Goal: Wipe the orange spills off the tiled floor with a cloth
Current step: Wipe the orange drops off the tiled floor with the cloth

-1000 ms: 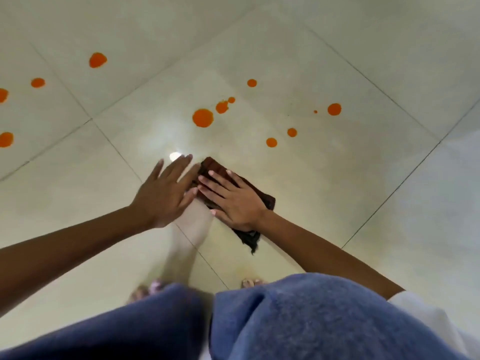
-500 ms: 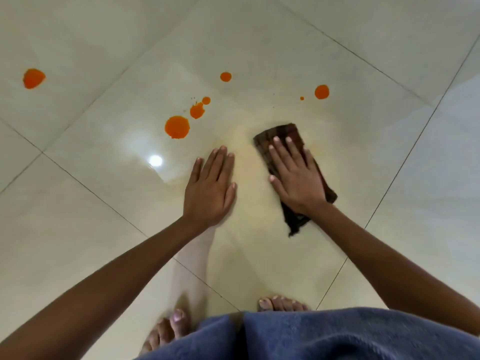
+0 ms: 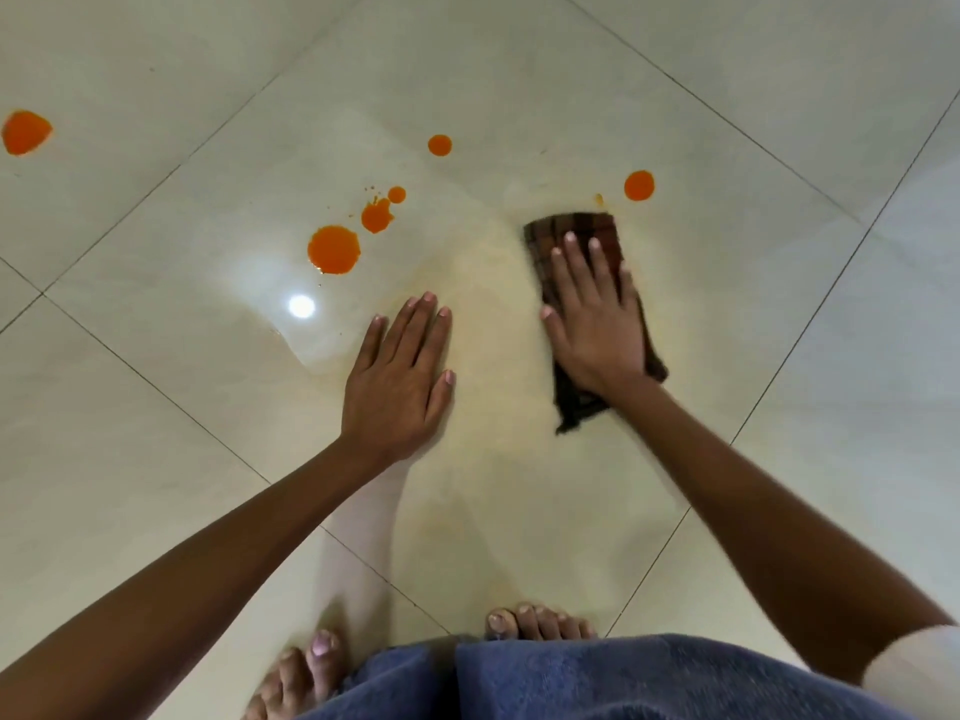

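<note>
Cloth (image 3: 576, 236) lies flat on the tiled floor (image 3: 727, 356) under your right hand (image 3: 597, 330), its long axis running away from you and leaning slightly left, so its far short edge leads and its near end trails out below your wrist. Your right hand presses on it with fingers spread and flat, pinning rather than gripping. Just beyond the cloth's far right corner sits a small orange smear (image 3: 599, 200), almost touching it, and a round orange spot (image 3: 639, 185) lies a little further up and right, on the same tile and short of that tile's far right grout line. That is the nearest spill to your wiping hand, so a push straight along the cloth's long axis, nudged right, looks like the next call. The larger drops (image 3: 333, 249) and the splatter (image 3: 376, 215) lie to the left, nearer your left hand (image 3: 397, 387), which rests open and empty, palm down on the floor as a brace, well apart from the cloth.
</note>
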